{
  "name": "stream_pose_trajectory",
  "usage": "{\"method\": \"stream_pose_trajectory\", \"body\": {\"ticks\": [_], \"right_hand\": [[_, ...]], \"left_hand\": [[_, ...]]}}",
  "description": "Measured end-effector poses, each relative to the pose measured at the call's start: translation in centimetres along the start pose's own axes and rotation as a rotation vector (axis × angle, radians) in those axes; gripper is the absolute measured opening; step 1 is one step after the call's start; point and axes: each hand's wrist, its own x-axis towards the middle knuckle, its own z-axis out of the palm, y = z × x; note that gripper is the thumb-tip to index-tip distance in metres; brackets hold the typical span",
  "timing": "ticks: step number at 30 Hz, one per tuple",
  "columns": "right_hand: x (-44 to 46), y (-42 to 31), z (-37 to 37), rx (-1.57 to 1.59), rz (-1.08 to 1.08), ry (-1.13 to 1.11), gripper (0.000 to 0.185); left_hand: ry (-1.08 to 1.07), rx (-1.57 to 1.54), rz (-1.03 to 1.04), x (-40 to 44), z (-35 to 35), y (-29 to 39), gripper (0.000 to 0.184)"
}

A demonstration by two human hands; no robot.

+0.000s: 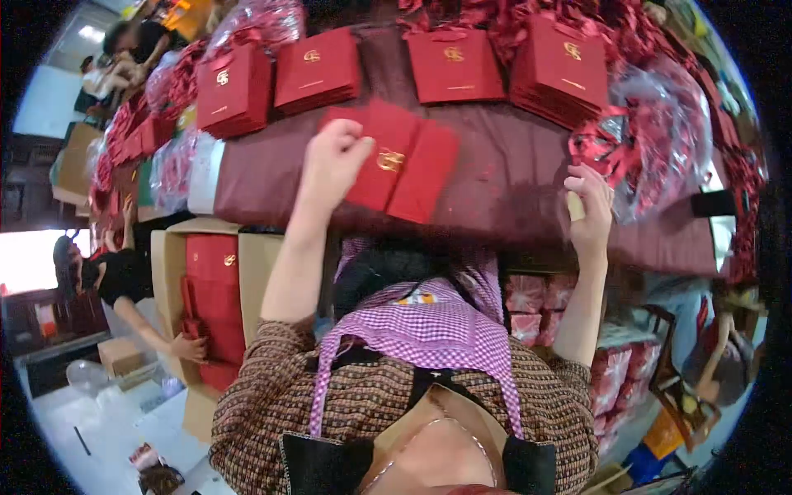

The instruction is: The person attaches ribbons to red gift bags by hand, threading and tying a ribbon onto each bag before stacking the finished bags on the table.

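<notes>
My left hand [337,161] is closed at the left side of a red paper bag [421,165] with a gold emblem. The bag lies tilted on the dark red table cover and looks slightly blurred. At the right, my right hand [590,206] has its fingers curled together at the lower end of a bunch of shiny red ribbons [601,148]. Something pale yellow [575,206] shows at its thumb side; I cannot make out whether it is worn or held. A clear plastic bag [668,140] of red ribbons lies just beyond this hand.
Stacks of red paper bags stand along the table's far side, among them a left stack [235,91] and a right stack [561,70]. A cardboard box [169,272] of red bags sits at lower left, with another person's hand [190,348] at it. Wrapped red packs [610,379] are at lower right.
</notes>
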Motion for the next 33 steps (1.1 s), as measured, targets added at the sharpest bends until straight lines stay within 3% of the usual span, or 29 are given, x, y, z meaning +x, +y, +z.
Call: {"method": "stream_pose_trajectory", "body": {"ticks": [3,7,9,12,33], "right_hand": [[0.5,-2.8,3.8,0.540,0.280,0.040,0.015],[3.1,-8.9,8.2,0.599,0.149,-0.030,0.017],[3.8,-9.9,10.4,0.463,-0.041,-0.005,0.016],[4.1,-11.5,11.8,0.309,-0.114,-0.015,0.015],[5.5,-12.4,10.9,-0.013,-0.279,-0.059,0.009]], "left_hand": [[-0.043,-0.084,-0.016,-0.9,1.4,0.4,0.023],[-0.039,-0.147,-0.034,-2.1,3.0,0.1,0.026],[-0.120,-0.211,-0.132,-2.5,3.2,0.2,0.027],[-0.086,-0.232,-0.104,-3.1,3.6,0.3,0.026],[-0.069,-0.213,-0.020,-4.6,3.9,2.6,0.024]]}}
